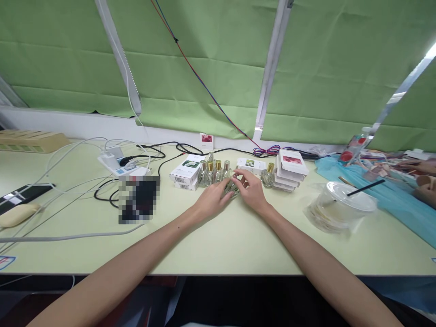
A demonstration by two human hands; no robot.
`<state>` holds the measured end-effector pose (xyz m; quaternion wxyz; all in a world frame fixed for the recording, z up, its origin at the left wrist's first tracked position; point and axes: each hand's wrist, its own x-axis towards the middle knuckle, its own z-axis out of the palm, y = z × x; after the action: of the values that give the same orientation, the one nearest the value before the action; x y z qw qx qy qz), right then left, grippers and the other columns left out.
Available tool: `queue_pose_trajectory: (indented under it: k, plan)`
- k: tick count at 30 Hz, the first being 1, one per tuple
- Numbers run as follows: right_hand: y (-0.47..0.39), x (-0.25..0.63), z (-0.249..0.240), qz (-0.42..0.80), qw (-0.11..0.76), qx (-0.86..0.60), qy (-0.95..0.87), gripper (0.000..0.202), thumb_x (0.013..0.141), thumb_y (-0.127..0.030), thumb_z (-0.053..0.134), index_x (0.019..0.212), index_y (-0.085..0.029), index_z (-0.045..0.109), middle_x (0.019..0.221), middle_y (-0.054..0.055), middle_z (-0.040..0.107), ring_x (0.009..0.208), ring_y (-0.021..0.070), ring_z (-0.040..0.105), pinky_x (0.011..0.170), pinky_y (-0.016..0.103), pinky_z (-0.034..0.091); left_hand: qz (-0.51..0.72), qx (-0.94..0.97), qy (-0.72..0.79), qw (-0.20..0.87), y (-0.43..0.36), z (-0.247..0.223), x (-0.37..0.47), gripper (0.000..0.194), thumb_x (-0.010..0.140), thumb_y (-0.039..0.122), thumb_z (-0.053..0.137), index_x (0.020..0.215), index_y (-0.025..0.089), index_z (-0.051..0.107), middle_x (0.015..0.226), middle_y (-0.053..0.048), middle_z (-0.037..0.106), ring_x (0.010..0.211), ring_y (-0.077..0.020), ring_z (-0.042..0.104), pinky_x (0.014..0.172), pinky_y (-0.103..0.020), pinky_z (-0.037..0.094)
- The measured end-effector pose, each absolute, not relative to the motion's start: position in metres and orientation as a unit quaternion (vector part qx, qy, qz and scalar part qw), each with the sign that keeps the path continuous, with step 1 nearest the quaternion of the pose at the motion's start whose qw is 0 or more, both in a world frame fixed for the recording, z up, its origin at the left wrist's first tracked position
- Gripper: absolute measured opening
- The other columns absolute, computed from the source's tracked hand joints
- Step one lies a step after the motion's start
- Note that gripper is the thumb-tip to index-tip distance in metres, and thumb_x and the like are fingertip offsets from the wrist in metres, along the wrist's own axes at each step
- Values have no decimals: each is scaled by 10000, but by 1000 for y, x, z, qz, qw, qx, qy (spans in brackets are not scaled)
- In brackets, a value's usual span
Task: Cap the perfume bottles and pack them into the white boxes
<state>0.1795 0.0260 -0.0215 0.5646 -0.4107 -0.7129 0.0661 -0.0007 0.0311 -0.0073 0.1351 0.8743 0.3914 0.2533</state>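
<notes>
Near the middle of the table, a small clear glass bottle (231,187) is between my two hands, partly hidden by the fingers. My left hand (214,198) is closed around its lower part. The fingers of my right hand (251,188) are bent together at its top; whether a cap is under them cannot be made out. Just behind my left hand stand several glass bottles (210,174) with gold and silver caps. To the right, another gold-capped bottle (267,175) stands beside a stack of small white boxes (289,168).
White boxes (186,170) lie left of the bottles, and one more box (251,165) lies behind. A lidded plastic cup (340,206) with a black straw stands at right. Cables and a power strip (117,164) spread over the left. Another person's hand (425,170) is at the far right.
</notes>
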Motion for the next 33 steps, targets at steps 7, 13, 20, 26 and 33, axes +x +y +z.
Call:
queue_pose_trajectory:
  k: [7,13,20,26,33]
  plan:
    - [26,180,-22,47,560,-404,-722,231,974,-339,592,1140,-199,672,1000,78,723,630,139,578,632,295,519,258,875,385,140,32,-8,-1,430,997,348,499,1392,180,524,871,-61,702,664,-213,633,658,-297,459]
    - [26,180,-22,44,563,-401,-721,231,973,-342,593,1134,-196,671,998,75,723,619,133,574,618,289,521,250,874,394,135,31,-7,-1,429,995,344,498,1389,175,524,886,-63,705,681,-214,638,660,-296,455]
    - [25,180,-21,44,561,-403,-722,218,967,-321,599,1134,-197,666,995,68,720,624,133,579,621,286,519,247,875,394,136,30,-5,-1,427,1001,348,489,1389,173,520,946,-79,719,702,-219,651,672,-301,460]
    - [25,180,-22,46,561,-404,-721,225,956,-326,614,1130,-193,663,1016,67,724,614,127,579,622,287,518,244,875,400,121,30,-5,0,408,1002,338,491,1370,170,535,984,-91,728,755,-235,680,693,-306,477]
    - [27,182,-22,-1,586,-453,-672,258,999,-380,530,1113,-185,654,1020,69,714,593,123,537,659,293,521,235,873,419,89,30,-6,0,455,1008,363,491,1426,185,504,1106,-111,745,921,-276,723,764,-338,516]
